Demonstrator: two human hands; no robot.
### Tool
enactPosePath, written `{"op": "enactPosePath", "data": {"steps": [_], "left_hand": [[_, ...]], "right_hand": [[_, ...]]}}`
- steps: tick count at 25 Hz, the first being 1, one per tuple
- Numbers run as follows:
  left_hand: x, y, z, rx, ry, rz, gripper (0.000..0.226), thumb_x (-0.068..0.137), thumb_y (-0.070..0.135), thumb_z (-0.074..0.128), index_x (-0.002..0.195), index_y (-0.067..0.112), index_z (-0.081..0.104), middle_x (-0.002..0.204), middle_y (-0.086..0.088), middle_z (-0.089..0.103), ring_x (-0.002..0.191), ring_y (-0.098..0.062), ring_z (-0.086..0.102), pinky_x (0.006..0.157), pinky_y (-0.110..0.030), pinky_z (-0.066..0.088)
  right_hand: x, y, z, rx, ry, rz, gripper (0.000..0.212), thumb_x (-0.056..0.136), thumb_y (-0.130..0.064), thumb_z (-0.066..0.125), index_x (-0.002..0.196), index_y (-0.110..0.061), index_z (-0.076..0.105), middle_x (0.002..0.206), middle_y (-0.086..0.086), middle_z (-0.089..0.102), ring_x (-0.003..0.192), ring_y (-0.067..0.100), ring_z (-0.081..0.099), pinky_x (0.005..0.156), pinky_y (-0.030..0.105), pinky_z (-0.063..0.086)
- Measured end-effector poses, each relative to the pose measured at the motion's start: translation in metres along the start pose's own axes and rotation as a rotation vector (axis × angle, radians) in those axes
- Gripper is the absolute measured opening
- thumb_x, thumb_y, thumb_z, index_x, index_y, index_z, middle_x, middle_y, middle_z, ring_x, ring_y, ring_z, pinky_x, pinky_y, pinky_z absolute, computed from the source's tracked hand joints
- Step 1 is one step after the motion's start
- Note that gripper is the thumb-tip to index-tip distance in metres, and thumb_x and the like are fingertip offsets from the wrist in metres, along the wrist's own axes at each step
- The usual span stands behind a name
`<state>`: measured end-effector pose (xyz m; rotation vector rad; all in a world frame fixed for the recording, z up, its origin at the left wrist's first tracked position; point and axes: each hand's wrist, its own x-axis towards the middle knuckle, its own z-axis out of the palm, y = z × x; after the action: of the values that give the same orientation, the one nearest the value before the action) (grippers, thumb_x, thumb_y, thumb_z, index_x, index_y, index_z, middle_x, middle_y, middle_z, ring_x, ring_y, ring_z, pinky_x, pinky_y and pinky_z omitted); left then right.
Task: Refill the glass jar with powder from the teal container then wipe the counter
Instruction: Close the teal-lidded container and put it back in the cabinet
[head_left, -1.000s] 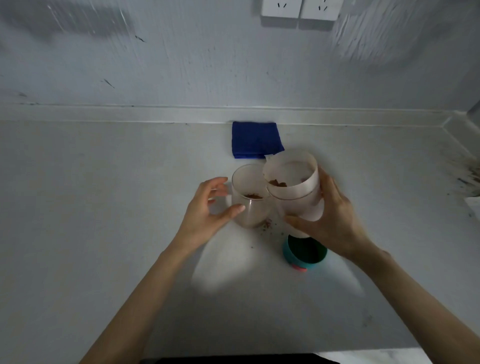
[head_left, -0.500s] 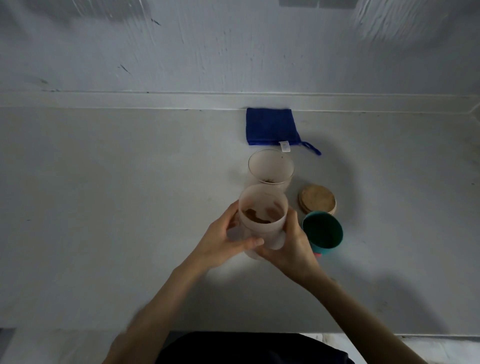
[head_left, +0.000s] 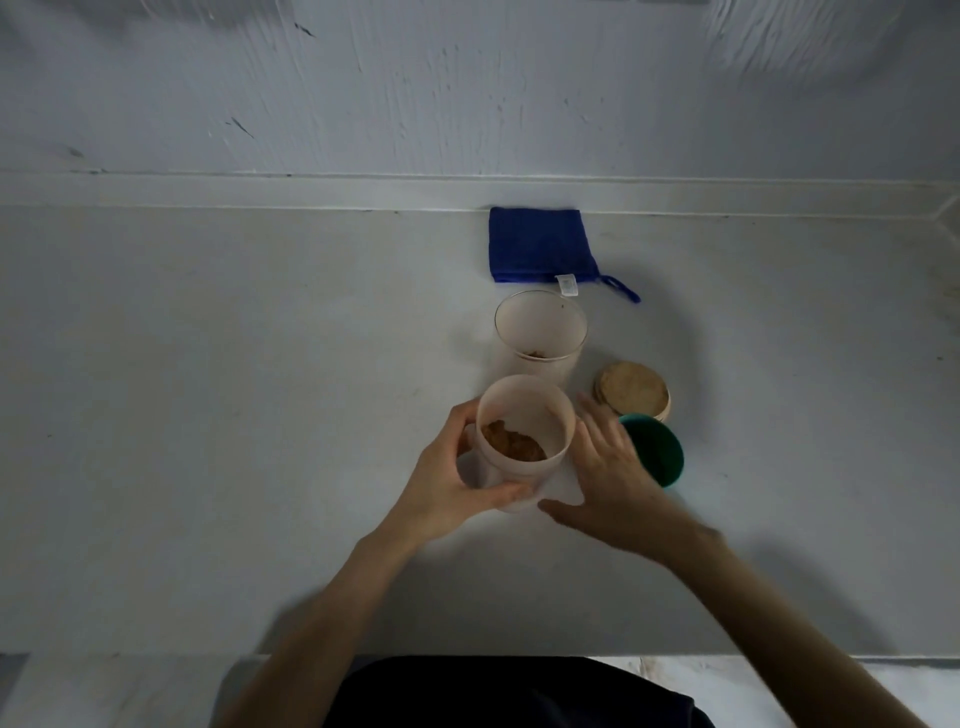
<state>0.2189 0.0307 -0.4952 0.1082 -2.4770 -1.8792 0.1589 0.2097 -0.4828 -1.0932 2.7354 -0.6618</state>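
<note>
A frosted translucent container (head_left: 524, 441) with brown powder in its bottom stands upright on the counter near me. My left hand (head_left: 447, 483) grips its left side and front. My right hand (head_left: 613, 473) hovers just right of it with fingers spread, not holding it. Behind it stands the glass jar (head_left: 540, 338), open, with a little brown powder at the bottom. A teal lid (head_left: 654, 452) lies to the right, partly under my right hand. A folded blue cloth (head_left: 540, 252) lies by the wall.
A round wooden lid (head_left: 634, 395) lies right of the jar, behind the teal lid. The grey counter (head_left: 234, 389) runs wide to the left and right, with the wall ledge behind and the front edge close to my body.
The container was tilted over the jar a second ago, then brought back toward me and set upright. My right hand has now let go of it and opened beside it.
</note>
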Motion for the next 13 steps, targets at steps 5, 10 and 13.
{"op": "enactPosePath", "data": {"steps": [5, 10, 13], "left_hand": [[0.001, -0.006, -0.001, -0.039, -0.012, 0.003, 0.074, 0.059, 0.014, 0.082, 0.109, 0.048, 0.039, 0.110, 0.024, 0.050, 0.103, 0.012, 0.049, 0.081, -0.003, 0.042], [0.002, -0.006, -0.001, -0.051, -0.017, -0.006, 0.073, 0.058, 0.020, 0.081, 0.108, 0.053, 0.039, 0.109, 0.024, 0.052, 0.103, 0.011, 0.051, 0.081, -0.005, 0.042], [0.002, -0.008, -0.001, -0.062, -0.020, -0.009, 0.073, 0.059, 0.014, 0.080, 0.109, 0.050, 0.040, 0.110, 0.022, 0.052, 0.103, 0.010, 0.051, 0.080, -0.004, 0.042]], "right_hand": [[0.001, 0.038, -0.041, -0.327, -0.189, 0.089, 0.083, 0.077, -0.054, 0.056, 0.141, -0.032, 0.008, 0.148, 0.010, 0.010, 0.137, 0.029, -0.001, 0.113, 0.046, -0.001], [-0.007, 0.045, -0.039, -0.357, -0.306, 0.186, 0.089, 0.073, -0.060, 0.058, 0.140, -0.037, 0.004, 0.142, 0.011, 0.013, 0.129, 0.030, 0.018, 0.106, 0.042, 0.025], [-0.008, 0.044, -0.036, -0.365, -0.270, 0.179, 0.087, 0.074, -0.057, 0.059, 0.139, -0.038, 0.005, 0.134, 0.011, 0.021, 0.115, 0.026, 0.033, 0.096, 0.035, 0.037]]}}
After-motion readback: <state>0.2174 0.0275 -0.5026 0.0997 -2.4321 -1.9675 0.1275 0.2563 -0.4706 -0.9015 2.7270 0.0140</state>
